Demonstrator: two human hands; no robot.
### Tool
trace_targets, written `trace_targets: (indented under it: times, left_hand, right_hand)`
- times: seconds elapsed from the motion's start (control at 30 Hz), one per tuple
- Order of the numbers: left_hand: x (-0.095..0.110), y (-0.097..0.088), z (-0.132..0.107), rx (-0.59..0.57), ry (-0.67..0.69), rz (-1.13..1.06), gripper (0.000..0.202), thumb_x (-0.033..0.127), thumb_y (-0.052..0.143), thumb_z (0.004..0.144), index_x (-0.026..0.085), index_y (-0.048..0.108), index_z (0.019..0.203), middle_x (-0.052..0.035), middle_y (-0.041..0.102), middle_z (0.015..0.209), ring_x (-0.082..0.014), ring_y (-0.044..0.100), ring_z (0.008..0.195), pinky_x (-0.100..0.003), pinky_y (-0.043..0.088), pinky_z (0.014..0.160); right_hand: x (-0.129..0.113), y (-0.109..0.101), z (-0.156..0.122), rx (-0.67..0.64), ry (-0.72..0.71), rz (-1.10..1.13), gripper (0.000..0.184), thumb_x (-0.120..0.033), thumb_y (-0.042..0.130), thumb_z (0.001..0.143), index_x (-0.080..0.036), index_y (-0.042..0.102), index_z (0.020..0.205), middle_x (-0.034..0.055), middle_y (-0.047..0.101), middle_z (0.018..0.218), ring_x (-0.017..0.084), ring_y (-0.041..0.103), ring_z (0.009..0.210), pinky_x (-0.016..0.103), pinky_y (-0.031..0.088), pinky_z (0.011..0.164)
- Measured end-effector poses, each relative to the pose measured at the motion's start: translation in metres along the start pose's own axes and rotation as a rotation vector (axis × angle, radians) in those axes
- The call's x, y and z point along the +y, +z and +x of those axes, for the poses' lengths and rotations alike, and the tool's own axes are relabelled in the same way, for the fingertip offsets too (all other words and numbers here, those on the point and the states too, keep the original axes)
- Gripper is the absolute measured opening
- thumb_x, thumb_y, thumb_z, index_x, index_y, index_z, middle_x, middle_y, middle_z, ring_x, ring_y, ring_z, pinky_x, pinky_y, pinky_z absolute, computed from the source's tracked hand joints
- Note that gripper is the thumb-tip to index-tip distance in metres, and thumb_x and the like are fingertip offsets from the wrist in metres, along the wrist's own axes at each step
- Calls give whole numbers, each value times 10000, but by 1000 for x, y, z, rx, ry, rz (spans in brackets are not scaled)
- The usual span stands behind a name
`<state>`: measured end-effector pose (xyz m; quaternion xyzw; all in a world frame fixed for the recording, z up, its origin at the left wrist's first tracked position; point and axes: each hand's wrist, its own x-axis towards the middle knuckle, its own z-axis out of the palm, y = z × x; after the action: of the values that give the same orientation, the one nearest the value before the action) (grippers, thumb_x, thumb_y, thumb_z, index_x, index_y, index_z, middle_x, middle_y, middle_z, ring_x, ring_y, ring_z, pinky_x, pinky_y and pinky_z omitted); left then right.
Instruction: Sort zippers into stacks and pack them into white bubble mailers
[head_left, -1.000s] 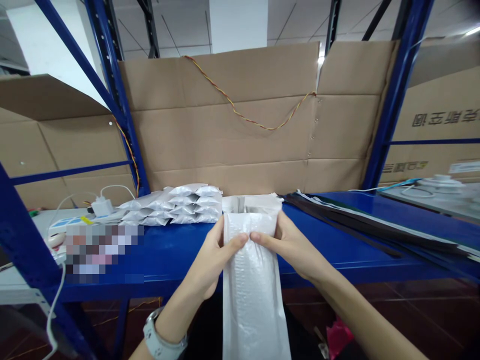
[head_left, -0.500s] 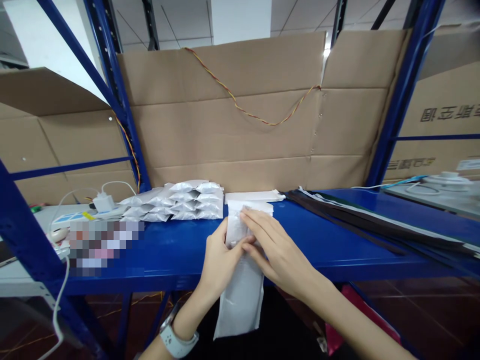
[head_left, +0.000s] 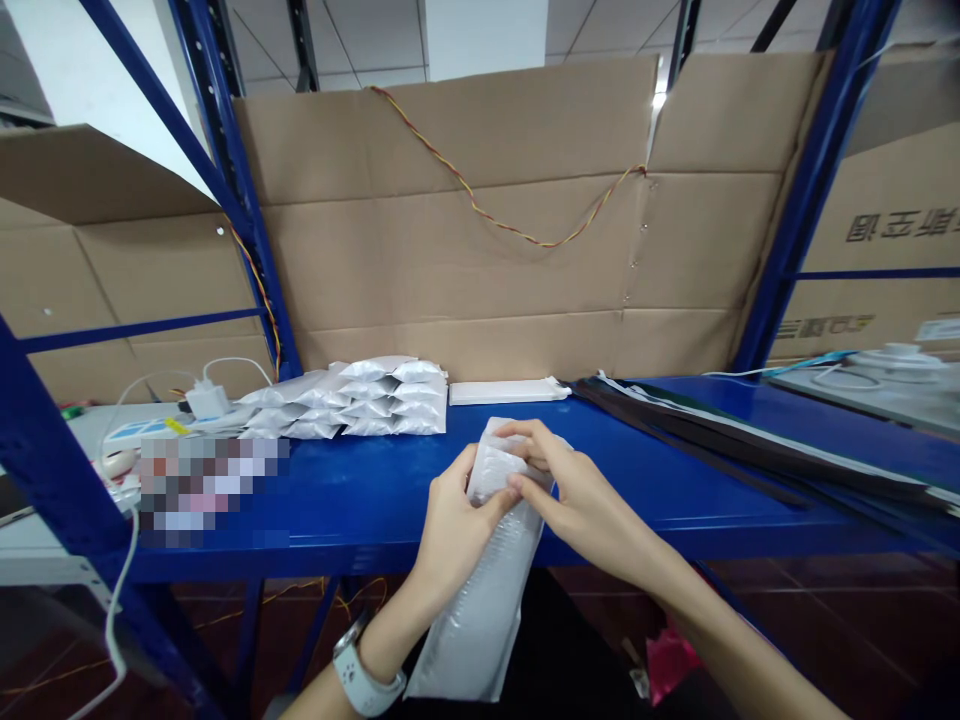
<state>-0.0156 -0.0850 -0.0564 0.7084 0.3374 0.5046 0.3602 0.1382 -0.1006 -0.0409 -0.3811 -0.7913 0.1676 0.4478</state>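
Note:
Both my hands grip a white bubble mailer (head_left: 480, 600) in front of the blue shelf (head_left: 360, 500). My left hand (head_left: 457, 525) pinches its upper left edge, thumb on top. My right hand (head_left: 570, 495) folds the mailer's top flap down, fingers curled over it. The mailer hangs down towards my lap, tilted to the left. A watch sits on my left wrist.
A stack of white padded mailers (head_left: 360, 400) lies on the shelf at the left. A flat white mailer (head_left: 510, 390) lies behind my hands. Dark flat sheets (head_left: 750, 440) cover the shelf's right. A charger with cables (head_left: 206, 400) sits at far left. Cardboard (head_left: 480, 220) backs the rack.
The mailer's open top has been folded over. My right hand went from flat across the flap to curled on its top edge, and the mailer tilted left.

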Motion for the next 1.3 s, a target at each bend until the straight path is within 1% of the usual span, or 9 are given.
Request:
trace_targets:
  times: [0.17,0.37,0.53,0.6,0.63,0.77,0.93,1.1,1.3]
  left_hand:
    - [-2,0,2,-15,-76,-212,307,230,663,762,163,597,1054,-75,669,1012,-215,624,889,-296,474,764]
    - [-3,2,3,32,-117,-378,289,266,654,789,158,599,1052,-84,668,1025,-215,629,918,-290,485,771]
    - [1,0,3,110,-140,-541,340,250,672,779,172,576,1095,-85,667,1081,-228,633,980,-310,499,825]
    - [3,-2,3,138,-156,-602,382,249,680,766,172,565,1121,-95,667,1090,-239,641,983,-324,508,830]
    - [4,-3,3,150,-166,-623,398,249,685,758,174,561,1129,-96,667,1093,-239,646,973,-328,511,828]
    - [4,-11,7,167,-214,-648,341,235,708,719,196,577,1031,-47,684,995,-197,661,864,-299,510,778]
    - [1,-31,15,-68,-157,-587,204,179,686,704,198,559,862,-24,644,964,-170,616,877,-265,467,779]
    - [-6,-55,21,-270,48,-596,310,319,661,688,199,634,972,-74,594,1082,-230,577,961,-298,460,783]
    - [-10,-56,19,-297,72,-445,221,317,664,748,216,655,944,-93,567,1219,-264,537,1110,-362,439,904]
  right_hand:
    - [9,-3,3,156,-28,-76,330,-121,496,816,-230,457,1125,75,608,1009,213,614,916,380,510,791]
    - [11,2,3,104,-150,-304,411,-129,435,884,-262,422,1273,66,624,1016,239,575,982,433,455,843]
    - [13,7,4,474,-202,-404,417,-272,616,820,-245,498,1219,110,525,1243,312,440,1179,500,364,950]
    - [15,8,5,531,-70,-218,598,-346,685,763,-230,427,1290,131,508,1258,317,457,1164,489,399,920]
    - [15,8,6,474,4,-67,637,-372,680,766,-224,392,1314,131,534,1221,300,501,1114,465,436,878]
    - [12,6,8,125,99,439,364,-381,568,857,-223,500,1179,76,624,1048,217,598,940,359,485,788]
    - [8,6,8,205,62,529,144,-310,636,803,-239,604,924,15,613,902,168,569,815,281,444,698]
    - [7,16,6,163,249,890,128,-248,662,760,-218,538,771,-27,566,784,129,538,694,221,402,603]
    - [0,35,2,63,508,1155,192,-254,673,742,-221,499,817,-19,591,789,134,592,671,236,470,621]
